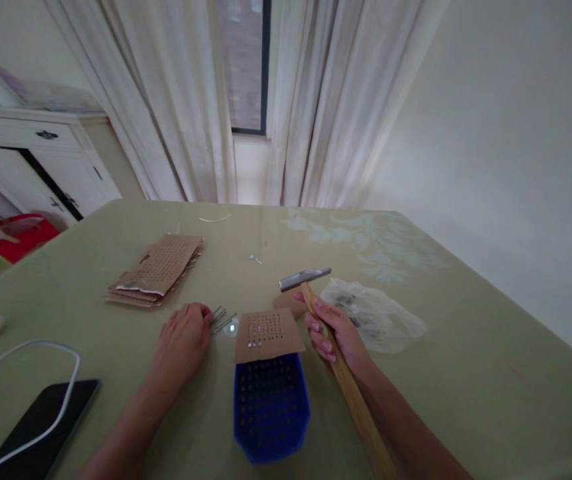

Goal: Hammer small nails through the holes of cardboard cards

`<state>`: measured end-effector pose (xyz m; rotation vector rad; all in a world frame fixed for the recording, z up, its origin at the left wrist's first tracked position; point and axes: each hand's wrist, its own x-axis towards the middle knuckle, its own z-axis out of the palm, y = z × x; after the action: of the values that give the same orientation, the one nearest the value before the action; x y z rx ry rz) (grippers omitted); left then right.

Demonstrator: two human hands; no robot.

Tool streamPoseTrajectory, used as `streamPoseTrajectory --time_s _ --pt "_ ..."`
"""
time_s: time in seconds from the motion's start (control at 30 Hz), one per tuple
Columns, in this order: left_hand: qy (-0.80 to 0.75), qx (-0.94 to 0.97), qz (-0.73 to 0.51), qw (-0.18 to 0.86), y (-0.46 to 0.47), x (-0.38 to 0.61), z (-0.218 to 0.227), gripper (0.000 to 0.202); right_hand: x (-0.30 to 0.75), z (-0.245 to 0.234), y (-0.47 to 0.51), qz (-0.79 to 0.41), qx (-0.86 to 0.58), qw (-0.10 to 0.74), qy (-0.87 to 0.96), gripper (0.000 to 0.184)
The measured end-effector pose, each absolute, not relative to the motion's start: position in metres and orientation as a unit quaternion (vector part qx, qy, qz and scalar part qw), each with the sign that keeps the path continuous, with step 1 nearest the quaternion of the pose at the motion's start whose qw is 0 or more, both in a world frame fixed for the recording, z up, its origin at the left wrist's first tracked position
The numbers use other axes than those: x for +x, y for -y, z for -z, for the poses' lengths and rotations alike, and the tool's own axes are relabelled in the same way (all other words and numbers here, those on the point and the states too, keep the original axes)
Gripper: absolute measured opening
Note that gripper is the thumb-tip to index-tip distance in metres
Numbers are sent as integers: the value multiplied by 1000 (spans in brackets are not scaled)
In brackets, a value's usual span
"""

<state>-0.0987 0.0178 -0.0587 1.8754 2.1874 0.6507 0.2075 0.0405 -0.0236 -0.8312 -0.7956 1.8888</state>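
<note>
My right hand (333,327) grips the wooden handle of a hammer (351,387) just below its metal head, which is raised over the table. My left hand (183,340) rests on the table with fingers curled together, the fingertips touching several loose metal nails (223,322). Whether a nail is pinched between them is hidden. Between my hands, a piece of cardboard (269,331) with rows of punched holes lies across the far end of a blue perforated plastic basket (272,410). Small white round heads show in the cardboard's near row.
Stacked perforated cardboard (161,267) lies at the back left. A clear plastic bag (373,317) with dark bits sits beyond my right hand, near another cardboard piece (290,302). A black phone (43,423) and a white cable (73,373) lie at the left front.
</note>
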Motion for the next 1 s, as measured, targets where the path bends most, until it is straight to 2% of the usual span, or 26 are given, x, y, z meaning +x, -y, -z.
streamPoseTrajectory --time_s 0.13,0.2,0.33,0.5,0.77,1.0 --pt "-726 616 -293 94 -18 -91 46 36 207 23 -40 -763 -336 449 322 53" --pt "-683 618 -371 116 -13 -81 38 38 207 23 -39 -762 -336 448 324 54" --pt "-528 611 -547 221 5 -55 25 19 204 21 -37 -756 -345 452 323 61" --pt "-473 639 -534 286 18 -37 19 13 201 19 -36 -755 -360 450 313 68" --pt "-467 675 -511 254 15 -35 19 12 201 21 -36 -755 -358 447 319 66" --pt "-477 679 -488 270 16 -34 19 13 201 23 -36 -752 -354 449 328 59"
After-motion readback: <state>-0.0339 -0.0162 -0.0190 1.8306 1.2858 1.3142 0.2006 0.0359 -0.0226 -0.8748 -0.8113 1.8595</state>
